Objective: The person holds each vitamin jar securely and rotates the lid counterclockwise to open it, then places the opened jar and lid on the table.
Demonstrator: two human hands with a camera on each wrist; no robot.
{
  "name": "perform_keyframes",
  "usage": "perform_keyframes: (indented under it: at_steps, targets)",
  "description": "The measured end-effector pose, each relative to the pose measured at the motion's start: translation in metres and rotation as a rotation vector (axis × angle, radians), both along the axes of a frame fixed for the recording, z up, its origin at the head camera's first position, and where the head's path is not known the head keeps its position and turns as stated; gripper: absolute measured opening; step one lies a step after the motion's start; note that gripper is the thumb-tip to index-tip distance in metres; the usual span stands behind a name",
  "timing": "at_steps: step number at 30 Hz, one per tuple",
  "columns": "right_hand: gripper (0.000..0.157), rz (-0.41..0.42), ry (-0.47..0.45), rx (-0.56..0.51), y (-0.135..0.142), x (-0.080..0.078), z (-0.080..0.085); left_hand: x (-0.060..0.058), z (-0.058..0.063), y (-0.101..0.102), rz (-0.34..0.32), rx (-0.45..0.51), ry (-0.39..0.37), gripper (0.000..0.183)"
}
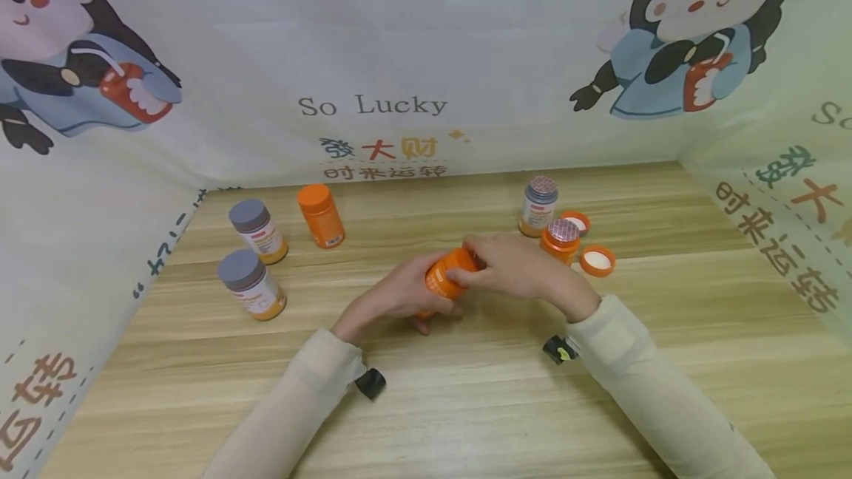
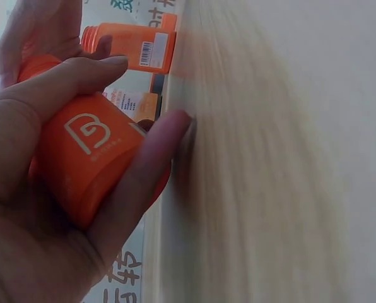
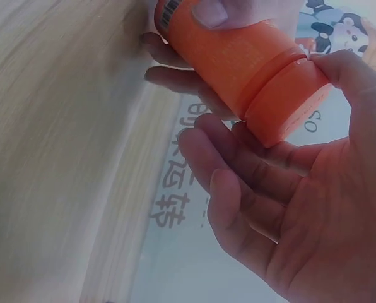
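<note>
Over the middle of the table, my left hand (image 1: 407, 289) grips an orange plastic bottle (image 2: 90, 151) round its body, fingers and thumb wrapped about it. The bottle is tilted, its capped end toward my right hand (image 1: 515, 263). That hand pinches the orange screw cap (image 3: 290, 101) at its edge, with the thumb on one side and fingertips on the other. In the right wrist view the cap sits on the bottle, and the other fingers of my right hand curl loosely below it.
Two grey-capped bottles (image 1: 251, 284) and a capped orange bottle (image 1: 322, 216) stand at left. At right, an uncapped grey-necked bottle (image 1: 537, 209) and an uncapped orange bottle (image 1: 560, 242) show foil seals, beside two upturned orange caps (image 1: 597, 262). Printed cloth (image 1: 506, 80) walls the table.
</note>
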State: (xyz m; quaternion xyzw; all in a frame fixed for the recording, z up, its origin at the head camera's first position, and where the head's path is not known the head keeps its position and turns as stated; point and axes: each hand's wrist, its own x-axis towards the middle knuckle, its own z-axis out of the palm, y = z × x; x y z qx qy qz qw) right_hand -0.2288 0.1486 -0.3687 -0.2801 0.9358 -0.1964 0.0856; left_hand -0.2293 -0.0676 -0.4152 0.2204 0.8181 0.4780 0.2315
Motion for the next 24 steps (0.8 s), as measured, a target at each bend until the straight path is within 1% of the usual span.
perform_keyframes:
  at_steps: [4,7,11,13,14,17,20,24]
  targets:
    - [0.04,-0.009,0.005,0.001,-0.0009,-0.0001,0.0011,-0.0008,0.0001,0.0004,0.004,0.0,0.025,0.06]
    - [0.041,-0.019,0.014,-0.007,-0.0011,0.0005,0.0021,-0.0008,0.0015,0.0018,0.005,-0.017,0.072,0.055]
    - [0.041,-0.026,0.019,-0.013,-0.0008,0.0022,0.0037,-0.0022,0.0026,0.0027,-0.021,-0.057,0.206,0.052]
    - [0.041,-0.025,0.017,-0.014,-0.0009,0.0032,0.0044,-0.0031,0.0021,0.0021,-0.035,-0.068,0.256,0.051]
    - [0.041,-0.023,0.017,-0.014,-0.0011,0.0036,0.0046,-0.0032,0.002,0.0015,-0.04,-0.068,0.263,0.051]
    - [0.041,-0.017,0.023,-0.013,-0.0016,0.004,0.0047,-0.0025,0.0013,-0.0002,-0.053,-0.05,0.202,0.053]
    - [0.04,-0.008,0.03,-0.001,-0.0017,0.0035,0.0038,-0.0009,0.0012,-0.0015,-0.066,-0.025,0.118,0.057]
    - [0.039,-0.001,0.028,0.006,-0.0011,0.0024,0.0028,-0.0011,0.0003,-0.0024,-0.075,-0.013,0.087,0.063]
